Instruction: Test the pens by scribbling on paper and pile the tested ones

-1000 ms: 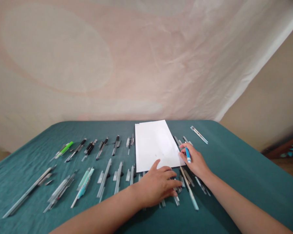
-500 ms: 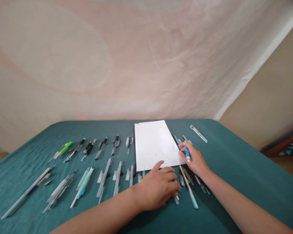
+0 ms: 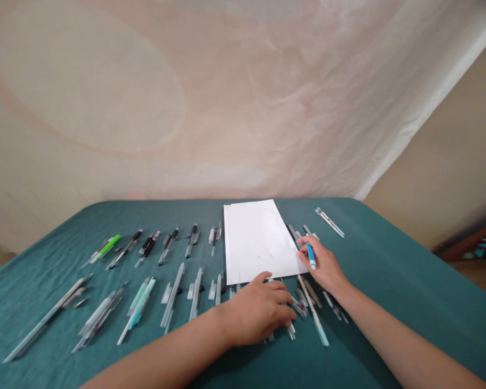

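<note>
In my right hand (image 3: pixel 323 265) is a blue pen-like stick with white ends (image 3: pixel 310 256), perhaps a marker, gripped at the paper's right edge. White sheets of paper (image 3: pixel 259 237) lie stacked at the table's middle. My left hand (image 3: pixel 261 312) hovers low over or rests on pen parts just below the paper, palm down with the fingers apart. From under its fingertips pokes a clear pen part (image 3: pixel 290 328); whether the fingers touch it I cannot tell. Between the hands lie a long pale pen tube (image 3: pixel 314 313) and small clear pieces (image 3: pixel 300 305).
Dismantled pens lie in two rows on the green cloth (image 3: pixel 389 259), among them a bright green pen (image 3: pixel 107 248), black-grip pens (image 3: pixel 192 240) and a turquoise pen (image 3: pixel 140 310). Two slim white pens (image 3: pixel 329 222) lie at the back right. A pale curtain (image 3: pixel 227 108) hangs behind.
My left hand has shifted slightly left and down, uncovering more clear pieces near its fingertips. My right hand stays in place with the blue stick.
</note>
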Action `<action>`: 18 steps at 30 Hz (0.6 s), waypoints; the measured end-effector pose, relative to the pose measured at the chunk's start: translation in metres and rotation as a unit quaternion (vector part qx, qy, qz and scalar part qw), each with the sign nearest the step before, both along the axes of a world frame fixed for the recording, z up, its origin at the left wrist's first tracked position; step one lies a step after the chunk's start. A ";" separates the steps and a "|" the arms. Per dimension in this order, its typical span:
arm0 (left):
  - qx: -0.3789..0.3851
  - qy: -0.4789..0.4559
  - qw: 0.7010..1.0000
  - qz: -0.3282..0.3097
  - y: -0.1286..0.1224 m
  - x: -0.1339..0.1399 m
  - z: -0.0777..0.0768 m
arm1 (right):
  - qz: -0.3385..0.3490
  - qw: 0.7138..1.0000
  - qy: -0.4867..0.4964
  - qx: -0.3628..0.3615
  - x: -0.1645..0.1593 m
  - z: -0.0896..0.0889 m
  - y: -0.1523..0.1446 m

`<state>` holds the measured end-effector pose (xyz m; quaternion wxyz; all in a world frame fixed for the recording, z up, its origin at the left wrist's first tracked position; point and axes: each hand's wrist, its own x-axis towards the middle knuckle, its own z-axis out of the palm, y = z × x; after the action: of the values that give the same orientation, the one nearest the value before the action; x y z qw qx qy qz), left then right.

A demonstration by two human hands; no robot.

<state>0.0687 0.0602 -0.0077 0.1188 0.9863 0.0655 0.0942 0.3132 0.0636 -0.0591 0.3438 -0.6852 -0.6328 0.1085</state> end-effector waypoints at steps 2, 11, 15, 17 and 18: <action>0.001 0.000 1.000 0.002 0.002 -0.001 0.001 | 0.002 1.000 -0.001 0.000 0.001 0.000 0.000; 0.071 -0.004 0.985 0.158 0.008 0.002 -0.014 | 0.000 1.000 -0.006 -0.010 -0.002 -0.001 0.000; 0.095 0.012 0.981 0.168 0.012 0.003 -0.023 | -0.014 1.000 0.001 -0.007 -0.002 0.000 -0.001; 0.101 0.013 0.978 0.183 0.012 0.003 -0.021 | -0.020 1.000 0.011 -0.003 -0.003 0.002 -0.001; 0.102 0.011 0.977 0.188 0.011 0.002 -0.019 | -0.022 1.000 0.018 0.001 -0.004 0.002 -0.001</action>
<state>0.0710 0.0717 -0.0264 -0.0032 0.9641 0.2413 0.1107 0.3094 0.0625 -0.0566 0.3577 -0.6970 -0.6112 0.1123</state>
